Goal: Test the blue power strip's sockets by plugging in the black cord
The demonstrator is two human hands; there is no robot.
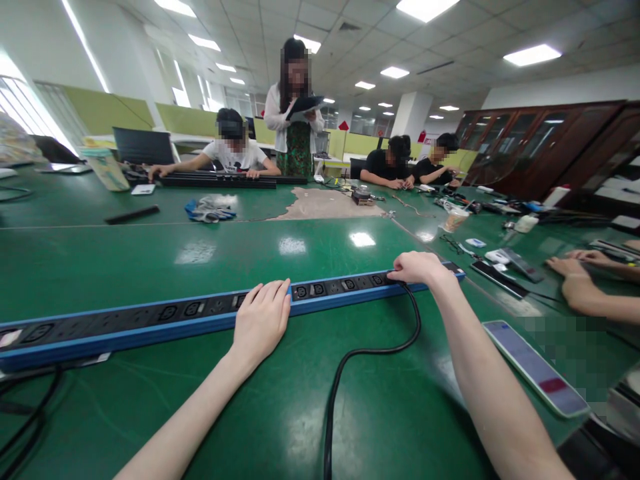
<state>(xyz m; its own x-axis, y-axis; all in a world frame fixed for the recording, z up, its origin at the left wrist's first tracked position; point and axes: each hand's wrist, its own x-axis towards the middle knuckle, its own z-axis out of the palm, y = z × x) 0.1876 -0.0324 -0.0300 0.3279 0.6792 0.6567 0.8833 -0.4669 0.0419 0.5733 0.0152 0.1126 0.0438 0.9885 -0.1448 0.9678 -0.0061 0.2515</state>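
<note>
A long blue-edged power strip (190, 320) with rows of black sockets lies across the green table, running from the left edge up toward the right. Over its middle rests my left hand (263, 313), fingers together and bent across the top, gripping the strip. My right hand (417, 268) is closed in a pinch above the sockets near the strip's right end. From beneath those fingers a black power cord (345, 363) curves down toward me. Its plug is mostly hidden by the hand, and I cannot tell how deep it sits in a socket.
A phone (537, 370) lies right of my right forearm. Beyond it are a co-worker's hands (575, 270). Further back are gloves (210, 209), a cardboard sheet (330, 203), a cup (454, 217) and a black bar (133, 214). Several people sit or stand across the table.
</note>
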